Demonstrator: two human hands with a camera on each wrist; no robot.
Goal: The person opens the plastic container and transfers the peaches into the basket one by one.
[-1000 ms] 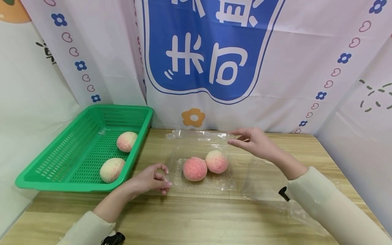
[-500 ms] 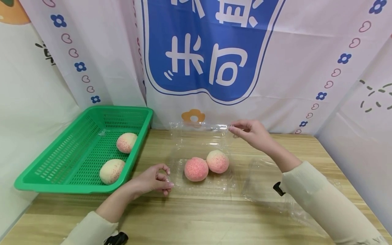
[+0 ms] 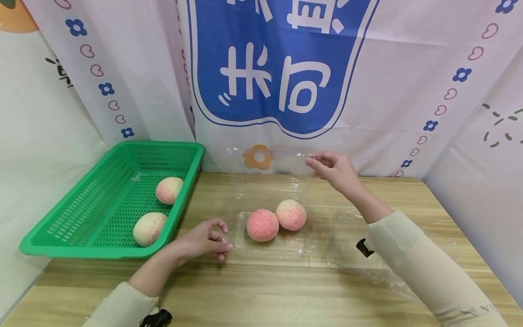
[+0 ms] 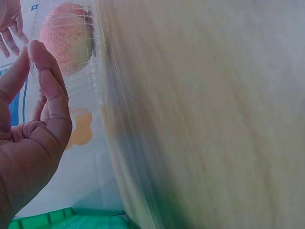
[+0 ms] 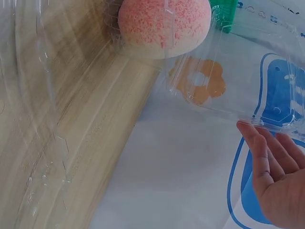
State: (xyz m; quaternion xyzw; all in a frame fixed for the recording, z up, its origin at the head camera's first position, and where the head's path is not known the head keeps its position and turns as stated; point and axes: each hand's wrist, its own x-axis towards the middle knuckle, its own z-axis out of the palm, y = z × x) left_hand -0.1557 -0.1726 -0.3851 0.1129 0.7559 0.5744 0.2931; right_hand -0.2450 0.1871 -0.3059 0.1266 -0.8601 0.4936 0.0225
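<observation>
A white cloth (image 3: 392, 100) hung before you behind the wood-grained surface (image 3: 265, 290), its blue panel (image 3: 277, 50) bearing white characters above an orange flower (image 4: 82, 130). Blue flowers (image 3: 106, 89) and outlined hearts (image 3: 96, 70) lined both sides; a green basket (image 3: 118, 200) stood at your left.

The right grip (image 3: 336, 169) pinches a tilted clear lid (image 3: 271, 179) behind two pink-speckled balls (image 3: 262, 225).

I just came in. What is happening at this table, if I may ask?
A person's right hand holds up the lid of a clear plastic box, while the left hand pinches the box's left edge. Two pink-speckled balls sit inside the open box. Two similar balls lie in the green basket on the left.
</observation>
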